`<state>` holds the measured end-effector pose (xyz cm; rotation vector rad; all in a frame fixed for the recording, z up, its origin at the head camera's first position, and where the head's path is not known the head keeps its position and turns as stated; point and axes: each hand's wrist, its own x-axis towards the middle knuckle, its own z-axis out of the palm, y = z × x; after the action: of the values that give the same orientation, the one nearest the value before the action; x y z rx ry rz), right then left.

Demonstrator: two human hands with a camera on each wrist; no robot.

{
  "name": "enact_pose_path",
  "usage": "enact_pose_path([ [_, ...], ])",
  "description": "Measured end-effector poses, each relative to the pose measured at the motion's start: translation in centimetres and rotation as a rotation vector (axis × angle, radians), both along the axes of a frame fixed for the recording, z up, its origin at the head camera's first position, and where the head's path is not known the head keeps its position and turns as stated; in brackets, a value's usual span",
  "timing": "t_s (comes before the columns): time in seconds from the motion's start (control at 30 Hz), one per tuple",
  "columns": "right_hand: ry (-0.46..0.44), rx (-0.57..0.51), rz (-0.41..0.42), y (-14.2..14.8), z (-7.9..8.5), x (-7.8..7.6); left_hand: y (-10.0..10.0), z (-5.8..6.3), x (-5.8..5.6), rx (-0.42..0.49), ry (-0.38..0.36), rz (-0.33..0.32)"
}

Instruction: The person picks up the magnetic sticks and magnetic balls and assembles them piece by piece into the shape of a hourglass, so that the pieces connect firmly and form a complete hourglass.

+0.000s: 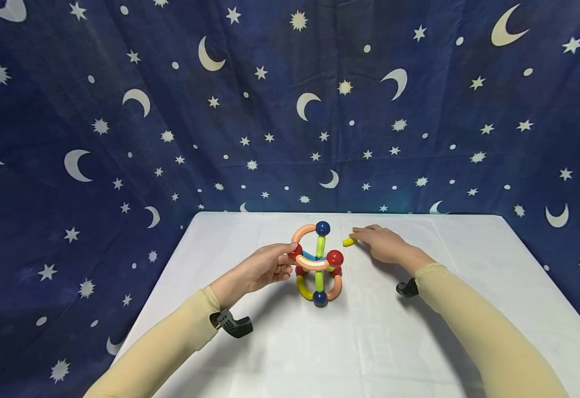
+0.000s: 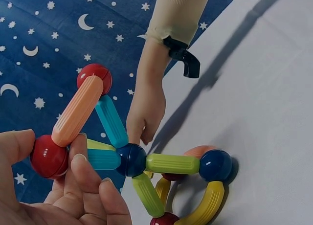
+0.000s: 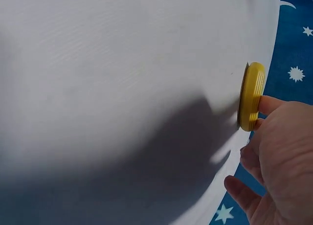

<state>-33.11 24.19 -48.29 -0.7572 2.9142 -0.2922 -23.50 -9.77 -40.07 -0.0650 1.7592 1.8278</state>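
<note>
A magnetic stick-and-ball structure of coloured rods and red and blue balls stands upright near the table's middle. My left hand pinches a red ball on its upper left side between thumb and fingers. From that ball a peach rod leads to another red ball, as the left wrist view shows. Toward the back of the table, my right hand touches a loose yellow curved rod with its fingertips. The thumb stays apart from that rod.
A white cloth covers the table. Behind it and on the left hangs a dark blue curtain with moons and stars. The yellow rod lies close to the table's back edge. Each wrist wears a black camera mount.
</note>
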Motion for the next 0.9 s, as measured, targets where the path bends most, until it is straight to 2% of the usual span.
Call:
enact_pose_path([
  [0.23, 0.048, -0.033, 0.047, 2.3, -0.2, 2.2, 0.0, -0.2, 0.0, 0.008, 0.016, -0.009],
  [0.67, 0.064, -0.092, 0.130, 5.0, -0.8, 6.6, -0.1, -0.3, 0.1, 0.002, 0.024, -0.014],
  [0.9, 0.062, -0.121, 0.134, 5.6, -0.9, 8.1, 0.0, -0.3, 0.1, 0.005, 0.029, -0.014],
])
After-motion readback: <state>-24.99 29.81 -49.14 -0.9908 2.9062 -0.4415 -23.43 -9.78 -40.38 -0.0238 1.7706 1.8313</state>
